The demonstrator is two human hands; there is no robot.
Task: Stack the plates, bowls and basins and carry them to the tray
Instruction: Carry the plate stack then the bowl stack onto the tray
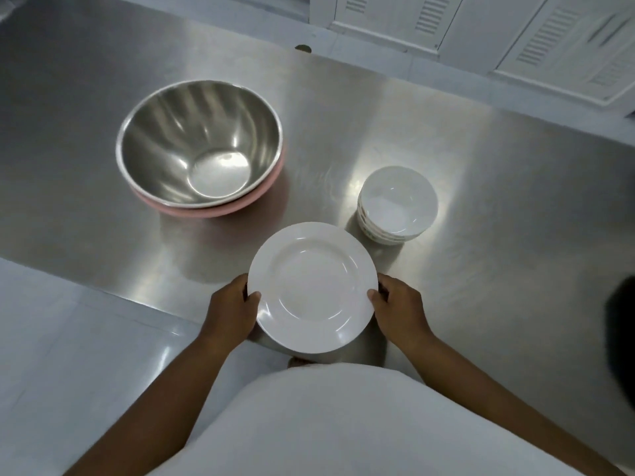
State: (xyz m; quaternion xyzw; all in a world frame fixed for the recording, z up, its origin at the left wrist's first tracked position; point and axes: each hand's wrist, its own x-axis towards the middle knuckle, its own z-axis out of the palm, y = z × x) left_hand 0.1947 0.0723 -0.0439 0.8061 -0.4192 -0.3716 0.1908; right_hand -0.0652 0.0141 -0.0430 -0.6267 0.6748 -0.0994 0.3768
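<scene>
A stack of white plates (312,286) sits at the near edge of the steel table (481,207). My left hand (232,312) grips its left rim and my right hand (398,310) grips its right rim, thumbs on top. Behind it to the right stands a stack of white bowls (398,204). At the back left a steel basin (199,142) is nested in a pink basin (213,209). No tray is in view.
White louvred cabinet doors (481,25) stand beyond the table's far edge. Grey tiled floor (68,338) lies to the left of the table. A dark blurred shape (622,324) is at the right edge.
</scene>
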